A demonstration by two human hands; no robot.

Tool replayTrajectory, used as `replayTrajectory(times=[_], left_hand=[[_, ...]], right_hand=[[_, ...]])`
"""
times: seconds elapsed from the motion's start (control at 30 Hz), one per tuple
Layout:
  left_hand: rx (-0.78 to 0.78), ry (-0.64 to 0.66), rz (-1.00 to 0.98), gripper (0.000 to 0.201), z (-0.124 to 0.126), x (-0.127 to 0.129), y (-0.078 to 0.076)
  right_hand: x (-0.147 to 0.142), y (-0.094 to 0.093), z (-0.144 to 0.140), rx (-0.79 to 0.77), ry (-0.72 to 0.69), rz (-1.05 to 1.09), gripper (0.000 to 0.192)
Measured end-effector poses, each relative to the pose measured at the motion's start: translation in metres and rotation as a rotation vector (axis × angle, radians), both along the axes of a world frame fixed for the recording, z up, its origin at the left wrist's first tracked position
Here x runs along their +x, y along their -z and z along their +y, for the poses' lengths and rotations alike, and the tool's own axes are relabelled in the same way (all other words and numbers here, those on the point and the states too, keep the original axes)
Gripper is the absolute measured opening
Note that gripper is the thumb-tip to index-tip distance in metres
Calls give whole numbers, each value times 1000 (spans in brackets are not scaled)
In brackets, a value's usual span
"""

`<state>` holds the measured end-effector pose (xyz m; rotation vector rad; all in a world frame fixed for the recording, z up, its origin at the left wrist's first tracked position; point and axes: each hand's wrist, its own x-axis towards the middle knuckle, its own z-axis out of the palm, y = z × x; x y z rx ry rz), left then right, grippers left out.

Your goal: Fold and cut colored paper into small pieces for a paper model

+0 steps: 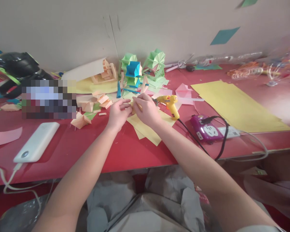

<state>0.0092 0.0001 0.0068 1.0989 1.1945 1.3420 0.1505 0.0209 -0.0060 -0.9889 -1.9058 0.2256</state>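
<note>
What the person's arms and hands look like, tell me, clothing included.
The left hand and right hand wear no gloves, watch or bracelet. The left arm is bare as far as seen; the right arm is bare up to what looks like a pale sleeve edge. No markings stand out.

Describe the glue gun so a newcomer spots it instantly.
On the red table, find the person's right hand. Just right of it, left of the purple power socket, is the yellow glue gun. Unlike the flat yellow sheets nearby, it is pistol-shaped, with a black cord trailing from its handle.
</note>
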Motion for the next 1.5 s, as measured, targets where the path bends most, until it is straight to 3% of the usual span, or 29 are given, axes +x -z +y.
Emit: replayTrajectory(times=[0.23, 0.43, 0.83, 1.07, 1.5], left_hand=[[11, -40, 56, 36, 1, 0, 0], [24, -37, 72, 34, 0, 1, -1], [43, -27, -81, 30, -1, -4, -5], [66, -8, -3, 35, 1, -6, -3], [79, -41, -19, 32, 2, -6, -2]], right_hand=[[2, -1, 1, -59, 42, 23, 17], [0, -1, 2, -9, 41, -10, 20], [1, -3, 0, 42, -18, 38, 20], [2, -3, 0, 10, -54, 104, 20], [-1, 3, 4, 117, -63, 91, 21]])
